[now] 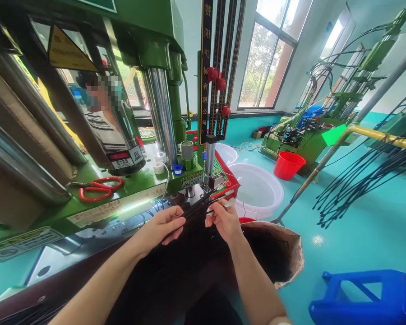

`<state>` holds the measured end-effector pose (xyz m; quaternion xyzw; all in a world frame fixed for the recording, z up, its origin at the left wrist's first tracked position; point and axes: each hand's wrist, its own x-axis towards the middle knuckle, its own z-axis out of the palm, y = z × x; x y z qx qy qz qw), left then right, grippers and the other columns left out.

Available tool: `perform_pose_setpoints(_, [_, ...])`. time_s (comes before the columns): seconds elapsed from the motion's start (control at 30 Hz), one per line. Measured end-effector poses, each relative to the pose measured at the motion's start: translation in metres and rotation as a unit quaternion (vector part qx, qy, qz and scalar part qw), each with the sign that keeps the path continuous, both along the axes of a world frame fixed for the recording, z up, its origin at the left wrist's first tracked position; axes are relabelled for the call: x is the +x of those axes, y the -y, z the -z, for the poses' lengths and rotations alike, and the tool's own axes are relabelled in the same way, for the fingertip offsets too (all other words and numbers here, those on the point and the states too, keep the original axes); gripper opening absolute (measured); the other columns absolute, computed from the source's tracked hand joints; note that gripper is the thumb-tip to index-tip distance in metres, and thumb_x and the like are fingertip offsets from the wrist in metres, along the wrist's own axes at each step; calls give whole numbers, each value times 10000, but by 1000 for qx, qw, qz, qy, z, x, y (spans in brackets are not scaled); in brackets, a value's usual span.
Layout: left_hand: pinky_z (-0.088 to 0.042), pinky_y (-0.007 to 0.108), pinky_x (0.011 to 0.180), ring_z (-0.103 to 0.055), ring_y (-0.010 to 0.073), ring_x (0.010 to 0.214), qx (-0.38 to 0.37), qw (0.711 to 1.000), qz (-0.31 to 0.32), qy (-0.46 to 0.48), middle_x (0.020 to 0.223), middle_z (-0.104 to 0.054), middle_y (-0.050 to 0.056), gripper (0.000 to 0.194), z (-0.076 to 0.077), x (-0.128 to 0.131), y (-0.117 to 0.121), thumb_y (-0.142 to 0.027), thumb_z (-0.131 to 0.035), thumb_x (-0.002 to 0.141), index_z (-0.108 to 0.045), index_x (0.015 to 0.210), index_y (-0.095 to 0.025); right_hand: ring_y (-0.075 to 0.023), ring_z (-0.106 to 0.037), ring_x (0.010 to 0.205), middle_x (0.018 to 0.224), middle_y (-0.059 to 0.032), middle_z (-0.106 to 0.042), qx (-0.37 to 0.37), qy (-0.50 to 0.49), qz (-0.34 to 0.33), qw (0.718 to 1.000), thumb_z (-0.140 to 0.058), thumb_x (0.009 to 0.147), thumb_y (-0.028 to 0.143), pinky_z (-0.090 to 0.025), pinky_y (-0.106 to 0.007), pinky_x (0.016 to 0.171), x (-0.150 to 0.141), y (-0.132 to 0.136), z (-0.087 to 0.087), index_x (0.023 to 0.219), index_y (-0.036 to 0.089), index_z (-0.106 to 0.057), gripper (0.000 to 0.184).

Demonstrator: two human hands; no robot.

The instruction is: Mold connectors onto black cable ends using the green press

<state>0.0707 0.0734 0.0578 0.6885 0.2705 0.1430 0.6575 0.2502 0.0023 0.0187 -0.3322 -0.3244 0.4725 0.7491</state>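
My left hand (pixel 169 225) is closed, thumb against fingers, on one end of some thin black cables (pixel 199 208). My right hand (pixel 225 221) pinches the other end of the same stretch, close to the machine's front edge. Pale, light-coloured tips (pixel 228 194) stick out just above the right fingers; their exact kind is too small to make out. Both hands are in front of a green press (pixel 155 189), at the corner beside its metal post. The dark area under the hands hides detail.
Red-handled scissors (pixel 101 188) and a blue tape roll (pixel 177 169) lie on the press. A paper-lined container (pixel 296 257), white tubs (pixel 257 189), a red bucket (pixel 288 164) and a blue stool (pixel 365 298) stand to the right. Black cables (pixel 355 180) hang from a yellow bar (pixel 382 135).
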Motion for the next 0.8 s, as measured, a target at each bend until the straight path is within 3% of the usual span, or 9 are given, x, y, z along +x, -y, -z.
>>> perform_pose_setpoints(0.1, [-136, 164, 359, -262, 26, 366, -15, 1000, 3, 0, 470, -374, -90, 295, 4, 2, 8, -452, -509, 777, -383, 744, -187, -154, -611, 555, 667, -18, -651, 3, 37, -85, 996, -695, 673, 342, -502, -299, 535, -1, 2, -2, 824, 158, -611, 253])
perform_pose_setpoints(0.2, [-115, 164, 346, -226, 21, 350, -58, 998, -2, -23, 460, -339, -98, 320, 6, 0, 23, -481, -501, 772, -369, 730, -192, -172, -624, 798, 899, -48, -666, 1, 45, -144, 989, -626, 744, 359, -491, -341, 738, -5, 5, -10, 995, 188, -618, 304])
perform_pose_setpoints(0.3, [-134, 166, 328, -232, 20, 317, -96, 994, 6, -42, 439, -367, -93, 321, 11, -10, 47, -498, -474, 783, -387, 757, -190, -172, -619, 840, 906, -58, -675, -12, 55, -193, 980, -558, 799, 365, -456, -354, 823, -13, 12, -16, 965, 175, -653, 270])
perform_pose_setpoints(0.4, [-254, 175, 338, -370, 54, 312, -163, 984, 45, -47, 464, -498, -43, 336, 25, -21, 73, -507, -465, 784, -416, 850, -181, -186, -620, 856, 882, -75, -683, -53, 89, -256, 961, -564, 797, 355, -452, -367, 835, -23, 23, -11, 916, 147, -672, 263])
perform_pose_setpoints(0.47, [-314, 191, 364, -460, 86, 353, -188, 981, 38, -34, 537, -577, 4, 373, 36, -24, 88, -530, -468, 772, -415, 890, -180, -195, -617, 880, 886, -81, -684, -78, 96, -274, 954, -585, 784, 351, -444, -379, 853, -28, 31, -5, 924, 139, -671, 268])
perform_pose_setpoints(0.57, [-300, 192, 362, -472, 85, 364, -151, 988, -36, -9, 602, -609, 29, 395, 46, -22, 96, -558, -453, 766, -431, 854, -174, -198, -626, 854, 878, -80, -687, -107, 65, -237, 963, -609, 764, 368, -442, -390, 851, -29, 37, 2, 948, 146, -669, 294])
perform_pose_setpoints(0.63, [-308, 198, 368, -476, 87, 374, -118, 991, -68, -2, 622, -613, 32, 397, 44, -17, 92, -558, -437, 773, -449, 847, -169, -201, -629, 834, 870, -80, -689, -108, 30, -191, 975, -618, 752, 378, -447, -388, 837, -27, 38, 3, 958, 153, -668, 309])
perform_pose_setpoints(0.8, [-399, 226, 476, -530, 108, 480, -4, 999, -39, -24, 681, -619, 26, 338, 21, -6, 64, -494, -429, 802, -507, 809, -165, -210, -617, 853, 928, -72, -679, -72, -39, -60, 995, -620, 741, 382, -425, -400, 877, -22, 35, -7, 944, 168, -670, 299])
